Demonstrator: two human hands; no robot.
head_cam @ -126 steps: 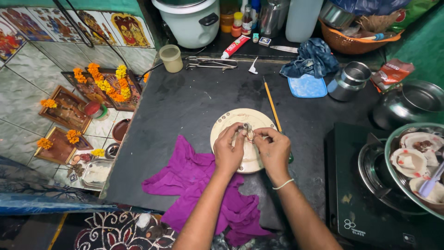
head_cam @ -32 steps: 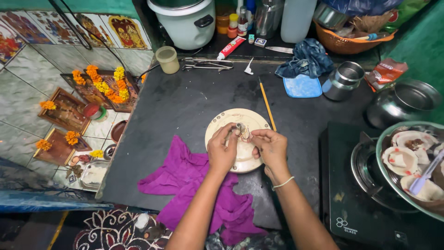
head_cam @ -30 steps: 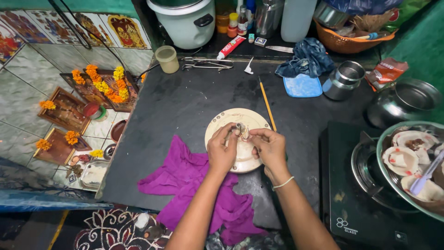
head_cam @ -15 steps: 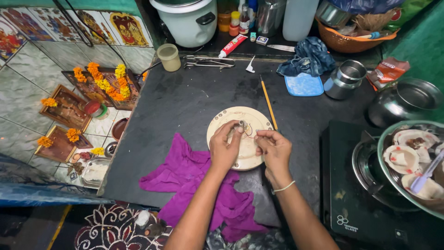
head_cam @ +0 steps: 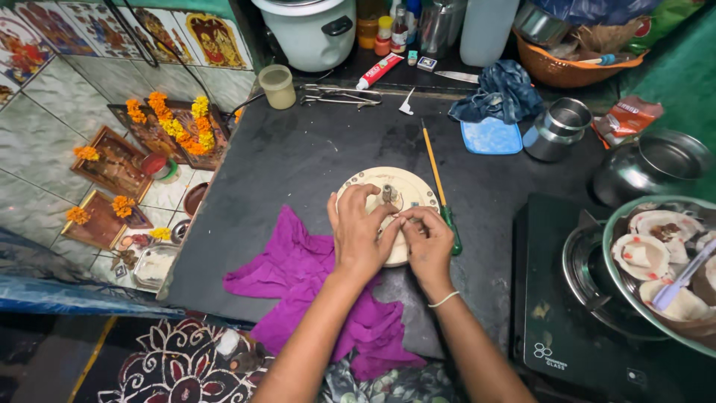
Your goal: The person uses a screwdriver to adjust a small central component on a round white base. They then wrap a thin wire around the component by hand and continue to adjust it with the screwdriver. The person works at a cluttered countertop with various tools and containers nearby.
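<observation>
A round cream-coloured disc [head_cam: 406,186] with a short metal shaft [head_cam: 387,194] at its centre lies on the black counter [head_cam: 298,157]. My left hand [head_cam: 358,235] rests on the disc's near left side, fingers bent toward the shaft. Beside it, my right hand [head_cam: 426,242] pinches something small on the disc, too small to make out. A screwdriver [head_cam: 440,190] with a yellow shank and green handle lies just right of the disc. A crumpled magenta cloth [head_cam: 298,276] sits under my left forearm.
A black gas stove [head_cam: 589,298] holds a bowl of shells [head_cam: 660,261] at right. Steel pots [head_cam: 649,164], a steel cup [head_cam: 556,130], blue cloths [head_cam: 496,93], a rice cooker [head_cam: 309,30], a cup [head_cam: 277,86], tongs [head_cam: 339,95] and bottles line the back. Framed pictures with marigolds [head_cam: 168,127] lie on the floor left.
Both hands stay on the disc with only small finger shifts around the centre shaft. The view has shifted slightly. Nothing else moved.
</observation>
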